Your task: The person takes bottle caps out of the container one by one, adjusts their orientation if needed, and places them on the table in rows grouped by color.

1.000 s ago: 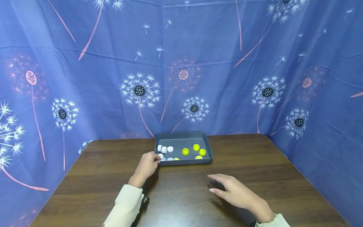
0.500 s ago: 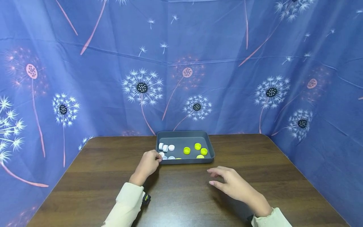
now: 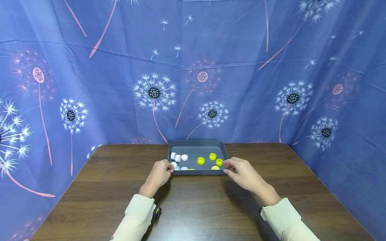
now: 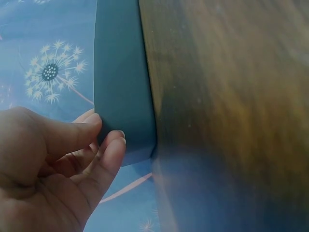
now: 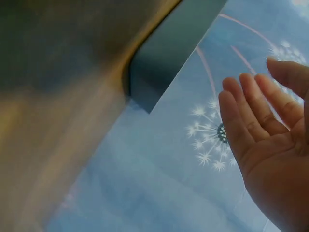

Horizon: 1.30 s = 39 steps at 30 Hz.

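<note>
A dark grey rectangular tray (image 3: 197, 172) lies at the table's far edge, with white bottle caps (image 3: 184, 157) on its left side and yellow bottle caps (image 3: 200, 161) mostly on its right. My left hand (image 3: 158, 173) pinches the wall at the near left corner; in the left wrist view the thumb lies at the rim and fingertips on the outer side. At the near right corner is my right hand (image 3: 246, 174). In the right wrist view, this hand (image 5: 270, 125) has its fingers extended and apart from the tray wall (image 5: 161, 63).
The brown wooden table (image 3: 193, 207) stretches towards me and to both sides of the tray. A blue dandelion-patterned cloth (image 3: 247, 110) hangs right behind the table and along both sides.
My right hand has moved forward from above the table to the tray's near right corner. The left hand stays at the near left corner. The head view has shifted slightly.
</note>
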{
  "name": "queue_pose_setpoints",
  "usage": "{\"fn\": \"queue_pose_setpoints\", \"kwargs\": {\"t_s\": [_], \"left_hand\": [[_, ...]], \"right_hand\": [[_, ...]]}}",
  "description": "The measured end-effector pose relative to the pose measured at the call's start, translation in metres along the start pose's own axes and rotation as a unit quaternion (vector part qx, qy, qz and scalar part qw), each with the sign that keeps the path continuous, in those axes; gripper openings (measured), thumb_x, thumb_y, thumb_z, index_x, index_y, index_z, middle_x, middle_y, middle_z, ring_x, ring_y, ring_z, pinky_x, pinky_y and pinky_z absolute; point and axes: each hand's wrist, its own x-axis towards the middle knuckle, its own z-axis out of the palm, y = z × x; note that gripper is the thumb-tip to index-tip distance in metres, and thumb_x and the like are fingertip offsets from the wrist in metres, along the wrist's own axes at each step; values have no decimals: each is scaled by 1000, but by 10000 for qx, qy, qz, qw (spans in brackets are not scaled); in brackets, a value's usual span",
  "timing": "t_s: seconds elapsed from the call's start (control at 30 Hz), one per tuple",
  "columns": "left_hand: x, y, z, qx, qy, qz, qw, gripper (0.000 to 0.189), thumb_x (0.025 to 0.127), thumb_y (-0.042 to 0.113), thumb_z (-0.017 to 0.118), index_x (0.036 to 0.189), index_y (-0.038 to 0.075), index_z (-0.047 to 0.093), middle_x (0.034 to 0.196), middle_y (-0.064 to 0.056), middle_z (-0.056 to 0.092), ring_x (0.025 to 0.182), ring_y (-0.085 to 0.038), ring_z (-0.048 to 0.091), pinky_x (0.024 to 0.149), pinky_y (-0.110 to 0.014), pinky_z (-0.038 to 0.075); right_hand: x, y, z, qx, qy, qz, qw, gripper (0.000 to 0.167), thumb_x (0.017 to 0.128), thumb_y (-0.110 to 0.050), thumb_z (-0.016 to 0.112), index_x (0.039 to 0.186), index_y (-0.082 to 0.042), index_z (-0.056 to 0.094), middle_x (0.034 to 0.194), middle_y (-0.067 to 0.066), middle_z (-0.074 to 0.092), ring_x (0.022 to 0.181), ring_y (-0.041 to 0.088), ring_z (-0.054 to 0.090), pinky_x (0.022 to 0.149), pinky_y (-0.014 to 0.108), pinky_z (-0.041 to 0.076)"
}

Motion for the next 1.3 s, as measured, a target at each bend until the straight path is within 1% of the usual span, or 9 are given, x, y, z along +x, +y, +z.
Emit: {"fn": "queue_pose_setpoints", "kwargs": {"t_s": [0.1,0.17,0.3,0.47,0.6,0.73,1.03,1.17,1.3], "left_hand": [[0,1,0,-1,18,-23,10000,9,81,-6,74,76,1,75,77,-2,66,77,-20,65,76,-38,55],[0,1,1,-7,6,-32,10000,9,81,-6,74,76,1,75,76,-2,66,77,-20,65,76,-38,55],[-1,2,3,17,13,71,10000,9,80,-7,74,75,1,75,76,-2,65,76,-20,65,75,-37,54],[-1,3,5,31,46,55,10000,9,80,-5,75,74,3,75,76,-1,66,77,-20,65,76,-37,54],[0,3,5,35,23,0,10000,9,81,-4,75,75,3,76,78,-1,67,79,-21,66,78,-38,55],[1,3,4,27,-5,-35,10000,8,81,-4,74,76,3,76,79,-2,67,80,-21,67,79,-39,54],[3,2,0,16,-91,-230,9997,9,82,-3,74,77,3,76,80,-2,67,81,-20,66,79,-39,54],[2,2,0,-9,-117,-274,9996,8,83,-3,74,77,2,76,80,-1,67,80,-20,66,79,-39,54],[2,0,0,-18,-116,-260,9996,8,83,-3,74,77,3,77,80,-1,67,81,-20,66,79,-38,54]], "right_hand": [[19,10,2,-464,-130,80,9988,19,85,-4,74,104,-4,71,97,4,70,87,20,67,74,34,55],[30,18,2,-612,-310,154,9975,20,85,-3,74,104,-2,71,97,8,70,88,24,67,76,39,55],[47,35,4,-630,-715,463,9944,23,86,-1,72,108,1,70,103,13,70,91,26,67,80,42,55],[60,52,9,-559,-1050,640,9908,26,87,-2,71,112,4,69,107,17,70,93,26,67,82,43,55],[64,60,14,-504,-1246,754,9880,28,87,-4,72,114,4,69,108,18,70,97,30,67,83,45,55],[68,66,19,-650,-1402,787,9849,30,85,-8,76,114,0,70,110,14,70,100,31,66,84,46,54],[75,65,30,-1652,-1457,745,9726,31,80,-21,81,109,-12,74,99,1,67,92,20,64,76,42,53],[76,63,35,-1655,-1596,758,9702,24,82,-19,79,104,-13,75,93,-2,67,86,19,59,70,40,48],[76,63,40,-1692,-1657,806,9682,22,83,-19,78,104,-15,76,92,-5,68,84,17,57,70,39,47]]}}
